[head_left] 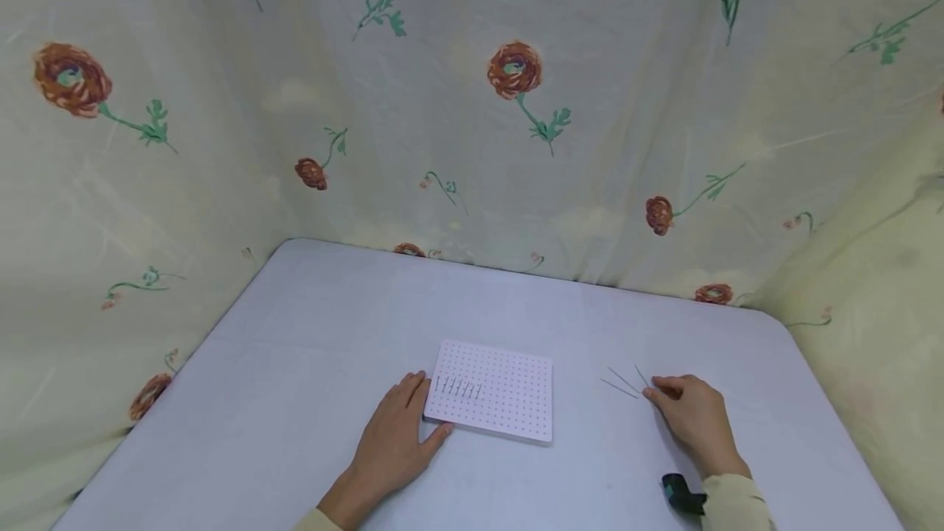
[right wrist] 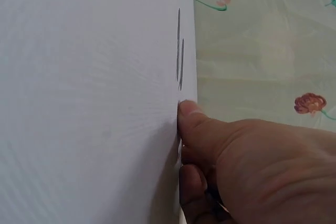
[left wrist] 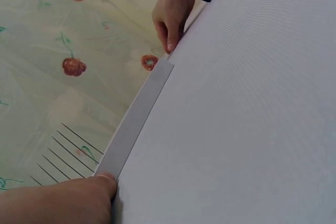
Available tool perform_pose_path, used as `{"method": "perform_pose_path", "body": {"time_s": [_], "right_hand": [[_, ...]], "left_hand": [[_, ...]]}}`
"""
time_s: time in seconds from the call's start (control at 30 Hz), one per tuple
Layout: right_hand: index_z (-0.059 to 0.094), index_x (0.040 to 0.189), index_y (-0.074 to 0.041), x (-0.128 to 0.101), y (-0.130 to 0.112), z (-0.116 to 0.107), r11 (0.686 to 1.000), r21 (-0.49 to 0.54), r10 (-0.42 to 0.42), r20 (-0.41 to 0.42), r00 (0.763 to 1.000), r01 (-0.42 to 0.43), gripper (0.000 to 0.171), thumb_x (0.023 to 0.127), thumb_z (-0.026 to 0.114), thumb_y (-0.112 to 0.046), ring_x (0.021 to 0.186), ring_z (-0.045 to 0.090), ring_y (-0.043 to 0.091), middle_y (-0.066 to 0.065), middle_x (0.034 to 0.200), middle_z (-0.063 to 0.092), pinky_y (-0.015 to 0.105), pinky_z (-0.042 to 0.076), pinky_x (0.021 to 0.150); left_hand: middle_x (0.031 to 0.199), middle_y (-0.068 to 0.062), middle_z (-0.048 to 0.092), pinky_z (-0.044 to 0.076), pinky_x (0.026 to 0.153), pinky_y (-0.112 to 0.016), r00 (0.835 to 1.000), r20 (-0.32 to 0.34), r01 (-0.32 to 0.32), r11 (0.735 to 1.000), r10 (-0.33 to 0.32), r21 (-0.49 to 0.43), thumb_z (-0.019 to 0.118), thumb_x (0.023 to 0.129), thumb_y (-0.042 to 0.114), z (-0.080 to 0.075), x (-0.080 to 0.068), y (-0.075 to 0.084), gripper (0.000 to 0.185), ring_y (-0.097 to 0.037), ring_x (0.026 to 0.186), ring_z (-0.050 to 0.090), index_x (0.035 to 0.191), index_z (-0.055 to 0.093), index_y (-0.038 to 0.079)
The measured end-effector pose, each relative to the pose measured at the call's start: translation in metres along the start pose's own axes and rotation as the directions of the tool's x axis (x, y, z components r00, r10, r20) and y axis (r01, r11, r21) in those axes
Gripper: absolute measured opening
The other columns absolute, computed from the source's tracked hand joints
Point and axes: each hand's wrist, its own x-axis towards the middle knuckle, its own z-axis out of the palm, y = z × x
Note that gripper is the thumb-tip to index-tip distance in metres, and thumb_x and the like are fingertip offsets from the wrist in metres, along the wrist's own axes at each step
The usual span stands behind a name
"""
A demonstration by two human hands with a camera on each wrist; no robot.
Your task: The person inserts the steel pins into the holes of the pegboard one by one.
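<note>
1. The loose pins (head_left: 623, 382) lie flat on the table (head_left: 295, 334), right of the pegboard (head_left: 509, 392); thin, stiff, light and probably slippery, they look hard to lift off a flat surface.
2. The right hand (head_left: 693, 416) rests with fingertips at the pins' near ends; whether its grip pinches one I cannot tell.
3. Best hold, I judge: pinch one pin near its middle.
4. The left hand (head_left: 391, 441) lies flat, grip apart, steadying the pegboard's left edge; a row of pins (head_left: 457, 388) stands upright there.
</note>
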Motion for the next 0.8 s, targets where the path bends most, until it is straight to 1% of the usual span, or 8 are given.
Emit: {"method": "perform_pose_path", "body": {"time_s": [0.1,0.23,0.33,0.47,0.57,0.67,0.8], "right_hand": [[0.073,0.103,-0.003,-0.0001,-0.0008,-0.0007,1.000,-0.007,-0.009,-0.024,1.000,0.009,0.029,0.087,0.068,-0.026,0.101,0.060,0.042,0.020,0.103,0.070,0.052,0.048,0.082],[0.075,0.093,-0.007,0.0001,-0.0020,-0.0005,1.000,-0.011,-0.020,-0.056,0.998,0.019,0.020,0.087,0.067,-0.023,0.091,0.064,0.036,0.015,0.092,0.073,0.047,0.049,0.074],[0.075,0.089,-0.006,0.0007,-0.0038,0.0010,1.000,-0.014,-0.002,-0.071,0.997,0.001,0.018,0.086,0.066,-0.021,0.081,0.064,0.029,0.012,0.084,0.073,0.041,0.048,0.067],[0.073,0.087,-0.003,0.0013,-0.0065,0.0024,1.000,-0.030,0.006,-0.082,0.997,-0.009,0.018,0.087,0.063,-0.019,0.071,0.060,0.022,0.009,0.077,0.070,0.032,0.043,0.059],[0.071,0.087,-0.003,0.0009,-0.0075,0.0027,0.999,-0.047,0.007,-0.083,0.997,-0.011,0.018,0.089,0.062,-0.019,0.070,0.059,0.021,0.009,0.078,0.069,0.032,0.043,0.059],[0.071,0.089,-0.003,0.0002,-0.0077,0.0032,0.999,-0.050,0.017,-0.080,0.997,-0.021,0.018,0.090,0.061,-0.019,0.074,0.060,0.023,0.011,0.082,0.069,0.037,0.045,0.063],[0.070,0.092,-0.002,-0.0005,-0.0074,0.0029,0.999,-0.029,0.042,-0.064,0.997,-0.044,0.020,0.092,0.060,-0.019,0.077,0.059,0.025,0.013,0.085,0.068,0.040,0.045,0.065]], "left_hand": [[0.148,-0.012,0.039,0.028,0.116,-0.045,1.000,0.003,-0.001,1.000,0.001,-0.001,0.061,0.085,0.052,-0.0001,-0.0002,-0.0001,0.076,-0.029,0.141,0.032,0.141,0.042,0.004],[0.149,-0.012,0.039,0.028,0.116,-0.045,1.000,0.009,0.001,1.000,-0.001,-0.003,0.061,0.085,0.052,-0.0010,-0.0001,0.0001,0.076,-0.029,0.141,0.032,0.141,0.042,0.005],[0.149,-0.012,0.039,0.028,0.116,-0.045,1.000,0.008,0.002,1.000,-0.002,-0.001,0.061,0.085,0.052,-0.0016,0.0001,0.0003,0.076,-0.029,0.141,0.032,0.141,0.042,0.004],[0.148,-0.011,0.040,0.028,0.116,-0.045,1.000,0.003,0.004,1.000,-0.004,0.002,0.062,0.084,0.052,-0.0024,0.0000,0.0007,0.076,-0.028,0.141,0.033,0.140,0.043,0.005],[0.148,-0.010,0.040,0.028,0.116,-0.045,1.000,0.007,0.004,1.000,-0.004,-0.002,0.061,0.085,0.052,-0.0025,0.0001,0.0009,0.075,-0.028,0.141,0.033,0.140,0.043,0.005],[0.149,-0.010,0.039,0.028,0.116,-0.045,1.000,0.017,0.007,1.000,-0.007,-0.005,0.060,0.085,0.053,-0.0022,0.0002,0.0010,0.075,-0.027,0.141,0.032,0.141,0.042,0.006],[0.149,-0.009,0.038,0.027,0.117,-0.044,1.000,0.022,0.014,1.000,-0.014,0.006,0.059,0.085,0.055,-0.0012,0.0008,0.0005,0.076,-0.027,0.142,0.031,0.141,0.041,0.007]]}}
